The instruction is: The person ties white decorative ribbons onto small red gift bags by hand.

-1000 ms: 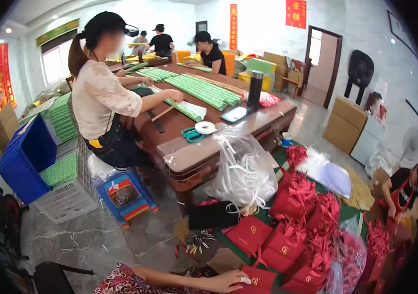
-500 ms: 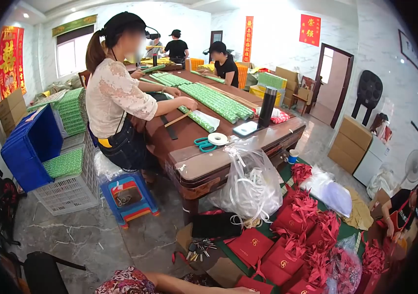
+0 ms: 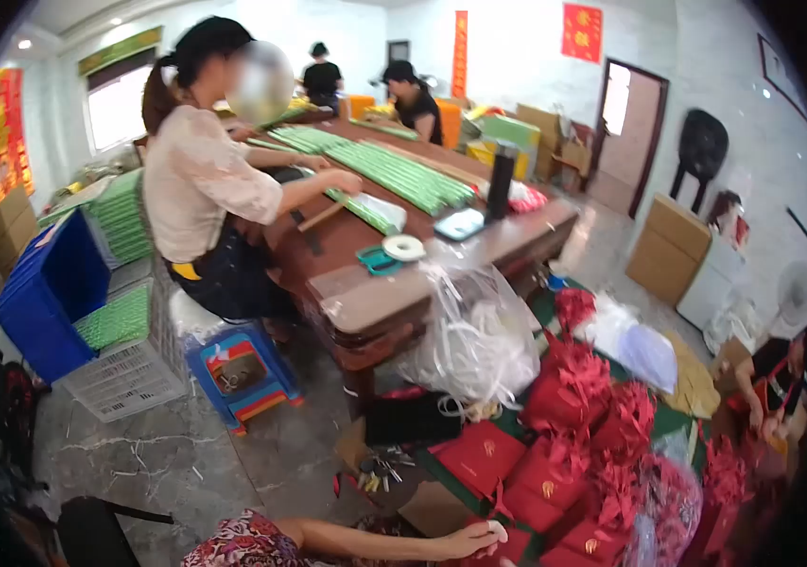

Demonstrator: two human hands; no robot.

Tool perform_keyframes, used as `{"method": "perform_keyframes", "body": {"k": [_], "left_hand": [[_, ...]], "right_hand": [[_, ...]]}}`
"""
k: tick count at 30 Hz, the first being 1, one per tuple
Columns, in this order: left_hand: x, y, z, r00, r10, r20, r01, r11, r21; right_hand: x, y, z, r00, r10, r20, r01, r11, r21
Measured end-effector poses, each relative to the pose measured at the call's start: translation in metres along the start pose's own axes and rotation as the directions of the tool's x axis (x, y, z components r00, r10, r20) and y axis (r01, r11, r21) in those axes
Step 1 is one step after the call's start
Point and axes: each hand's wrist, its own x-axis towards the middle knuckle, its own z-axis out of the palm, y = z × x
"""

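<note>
My left hand point(image 3: 471, 542) is at the bottom edge, at the end of a bare forearm coming out of a floral sleeve. Its fingers are pinched on a small white piece point(image 3: 497, 531), too blurred to name. Beneath and beside it lie red gift bags point(image 3: 543, 491) with gold marks and red ribbons, the nearest partly behind my fingers. My right hand is not in view. A brown cardboard flap point(image 3: 436, 510) lies just above my left wrist.
A clear bag of white ribbon point(image 3: 479, 340) hangs by the brown table point(image 3: 365, 317). A person point(image 3: 214, 180) works there over green-wrapped strips point(image 3: 403, 175). Blue stools point(image 3: 242, 373) and a grey crate point(image 3: 129, 383) stand left. Another person's hands point(image 3: 767, 425) are far right.
My left hand has risen further into view from the bottom edge, and the white piece now shows in its fingers. The camera has shifted, so the room sits slightly further left and blurs.
</note>
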Motion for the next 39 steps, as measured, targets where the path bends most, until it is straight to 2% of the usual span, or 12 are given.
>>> {"method": "perform_keyframes", "body": {"k": [2, 3, 7, 19, 20, 21, 24, 27, 29, 30, 32, 39], "left_hand": [[-0.027, 0.033, 0.031, 0.992, 0.125, -0.01, -0.117, 0.952, 0.284], [-0.031, 0.034, 0.033, 0.993, 0.109, 0.036, -0.115, 0.931, 0.345], [-0.04, 0.035, 0.04, 0.992, 0.12, -0.033, -0.088, 0.864, 0.496], [-0.044, 0.049, 0.031, 0.994, -0.059, 0.096, -0.007, 0.821, 0.571], [-0.044, 0.05, 0.031, 0.988, 0.045, 0.149, -0.13, 0.769, 0.626], [-0.043, 0.052, 0.031, 0.967, 0.144, 0.21, -0.249, 0.7, 0.67], [-0.034, 0.06, 0.02, 0.981, 0.163, 0.101, -0.187, 0.706, 0.683], [-0.013, 0.057, 0.006, 0.925, 0.379, 0.033, -0.224, 0.472, 0.852], [-0.002, 0.056, 0.006, 0.925, 0.377, 0.043, -0.184, 0.347, 0.919], [0.002, 0.056, 0.007, 0.924, 0.379, 0.053, -0.143, 0.213, 0.967], [0.005, 0.058, 0.014, 0.926, 0.375, 0.046, -0.118, 0.17, 0.978], [0.008, 0.06, 0.015, 0.953, 0.304, 0.008, -0.054, 0.143, 0.988]], "right_hand": [[0.015, -0.001, 0.005, 0.941, 0.31, 0.135, -0.333, 0.916, 0.223], [0.027, 0.016, 0.021, 0.925, 0.321, 0.204, -0.38, 0.764, 0.521], [0.032, 0.011, 0.019, 0.802, 0.493, 0.337, -0.592, 0.578, 0.562], [0.022, 0.029, 0.022, 0.722, 0.541, 0.431, -0.623, 0.237, 0.746], [0.023, 0.027, 0.02, 0.719, 0.547, 0.429, -0.623, 0.233, 0.747], [0.024, 0.026, 0.019, 0.736, 0.55, 0.394, -0.612, 0.295, 0.734], [0.027, 0.024, 0.013, 0.763, 0.562, 0.32, -0.587, 0.394, 0.707], [0.031, 0.023, 0.007, 0.744, 0.612, 0.267, -0.612, 0.466, 0.639], [0.034, 0.021, 0.009, 0.807, 0.581, 0.101, -0.575, 0.738, 0.353], [0.036, 0.021, 0.011, 0.805, 0.584, 0.099, -0.577, 0.736, 0.353], [0.038, 0.021, 0.017, 0.875, 0.484, -0.027, -0.483, 0.875, 0.025], [0.046, 0.02, 0.031, 0.93, 0.338, -0.143, -0.357, 0.924, -0.139]]}}
